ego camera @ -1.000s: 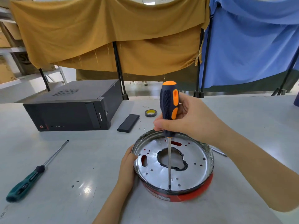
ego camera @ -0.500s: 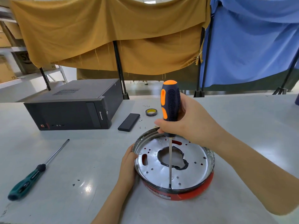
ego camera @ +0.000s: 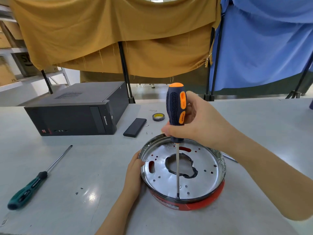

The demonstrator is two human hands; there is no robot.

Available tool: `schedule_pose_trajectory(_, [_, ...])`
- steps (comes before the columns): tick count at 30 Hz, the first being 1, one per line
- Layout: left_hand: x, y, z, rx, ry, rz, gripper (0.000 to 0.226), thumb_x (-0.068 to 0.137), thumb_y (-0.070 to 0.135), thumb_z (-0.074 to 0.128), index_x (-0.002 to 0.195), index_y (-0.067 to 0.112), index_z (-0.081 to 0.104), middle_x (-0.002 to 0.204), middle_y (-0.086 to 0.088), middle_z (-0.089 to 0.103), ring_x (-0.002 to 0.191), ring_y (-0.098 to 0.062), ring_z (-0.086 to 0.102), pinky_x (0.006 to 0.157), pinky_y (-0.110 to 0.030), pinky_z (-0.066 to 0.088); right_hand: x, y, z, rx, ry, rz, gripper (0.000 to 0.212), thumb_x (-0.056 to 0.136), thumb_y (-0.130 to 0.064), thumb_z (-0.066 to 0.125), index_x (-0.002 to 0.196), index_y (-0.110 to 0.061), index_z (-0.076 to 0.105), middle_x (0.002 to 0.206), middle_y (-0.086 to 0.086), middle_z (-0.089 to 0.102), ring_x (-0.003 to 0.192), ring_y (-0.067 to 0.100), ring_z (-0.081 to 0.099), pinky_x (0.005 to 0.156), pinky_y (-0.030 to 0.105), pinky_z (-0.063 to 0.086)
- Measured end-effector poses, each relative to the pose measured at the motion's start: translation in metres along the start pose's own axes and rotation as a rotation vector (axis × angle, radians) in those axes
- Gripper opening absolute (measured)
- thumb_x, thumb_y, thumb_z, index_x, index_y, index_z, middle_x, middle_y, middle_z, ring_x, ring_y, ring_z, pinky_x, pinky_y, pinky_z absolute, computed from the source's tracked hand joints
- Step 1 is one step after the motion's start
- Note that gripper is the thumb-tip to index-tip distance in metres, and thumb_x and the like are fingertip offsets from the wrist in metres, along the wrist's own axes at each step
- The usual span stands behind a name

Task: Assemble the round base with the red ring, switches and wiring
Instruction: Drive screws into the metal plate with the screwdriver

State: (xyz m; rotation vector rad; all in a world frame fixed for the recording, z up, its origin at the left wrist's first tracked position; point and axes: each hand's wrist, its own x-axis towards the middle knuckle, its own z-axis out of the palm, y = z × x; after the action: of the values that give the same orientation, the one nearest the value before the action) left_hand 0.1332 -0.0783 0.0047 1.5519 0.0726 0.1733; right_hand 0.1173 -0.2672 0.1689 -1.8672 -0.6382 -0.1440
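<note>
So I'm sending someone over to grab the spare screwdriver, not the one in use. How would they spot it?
Start at the black computer case at the table's far left. In front of it, nearer the person, the spare screwdriver lies flat on the table, alone. Its handle is green and black, whereas the orange-and-black screwdriver stands upright in the right hand.

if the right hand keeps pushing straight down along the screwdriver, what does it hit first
Probably the round base: the right hand grips the orange-and-black screwdriver upright, its tip already at the shiny plate's near edge, just inside the rim above the red ring. Actual contact is hard to confirm.
</note>
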Motion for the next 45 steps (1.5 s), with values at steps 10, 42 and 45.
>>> schedule_pose_trajectory(10, [0.003,-0.002,-0.001,-0.003,-0.011,-0.025,0.041,0.078,0.036,0.054,0.113,0.020,0.066,0.114,-0.001,0.069,0.109,-0.022,0.064,0.098,-0.050,0.048,-0.002,-0.003,-0.010,0.379,-0.392,0.047,0.037,0.077,-0.014,0.072,0.110,-0.008,0.057,0.104,0.012,0.072,0.103,0.029,0.068,0.090,0.037,0.054])
schedule_pose_trajectory(42, [0.004,-0.006,-0.002,-0.069,0.003,-0.019,0.035,0.074,0.033,0.056,0.104,0.023,0.069,0.105,0.004,0.072,0.094,-0.010,0.068,0.076,-0.027,0.050,0.021,-0.005,0.016,0.750,-0.363,0.099,0.023,0.089,-0.015,0.057,0.069,-0.017,0.045,0.051,-0.005,0.042,0.040,0.008,0.037,0.044,0.020,0.037])
schedule_pose_trajectory(45, [0.007,-0.008,-0.002,-0.039,0.014,-0.023,0.022,0.086,0.025,0.059,0.106,0.023,0.068,0.107,0.003,0.071,0.098,-0.013,0.067,0.082,-0.031,0.052,0.013,-0.004,0.029,0.523,0.116,0.082,0.020,0.090,-0.020,0.062,0.077,-0.015,0.048,0.051,-0.003,0.043,0.042,0.010,0.040,0.045,0.024,0.040])
